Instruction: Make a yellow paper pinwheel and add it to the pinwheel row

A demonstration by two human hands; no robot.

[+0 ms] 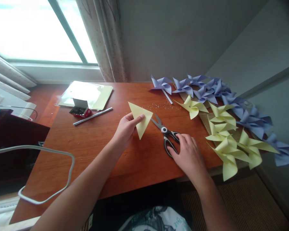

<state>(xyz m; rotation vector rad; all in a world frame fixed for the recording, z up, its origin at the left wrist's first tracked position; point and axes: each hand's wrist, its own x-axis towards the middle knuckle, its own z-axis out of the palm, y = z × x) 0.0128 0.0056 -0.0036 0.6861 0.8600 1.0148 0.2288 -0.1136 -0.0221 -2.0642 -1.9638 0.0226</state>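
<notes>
Near the middle of the worktop (pixel 91 150) we hold a folded yellow paper triangle (pixel 141 119) in our left hand (pixel 126 130), fingers pinched closed on its left edge, one point aimed down toward us and the broad side lifted off the wood. Just to the right of it lie the scissors (pixel 166 134), blades closed and pointing up and left toward the triangle, black-and-grey handles toward us; their long axis runs diagonally from the paper down to our right hand (pixel 189 154). That hand lies palm down with its fingers curled loosely over the handle loops, touching them, though we cannot tell whether a finger is through a loop. So the scissors sit between the two hands, clearly nearer the right one, and the blade tips stop just short of the paper. Along the right edge are finished yellow pinwheels (pixel 227 141) and purple pinwheels (pixel 207 88). Farther left lie a white stick (pixel 92 116), a small open box (pixel 80 108) of pins and a packet of yellow paper (pixel 91 94). We can read no writing or brand on any of these.
</notes>
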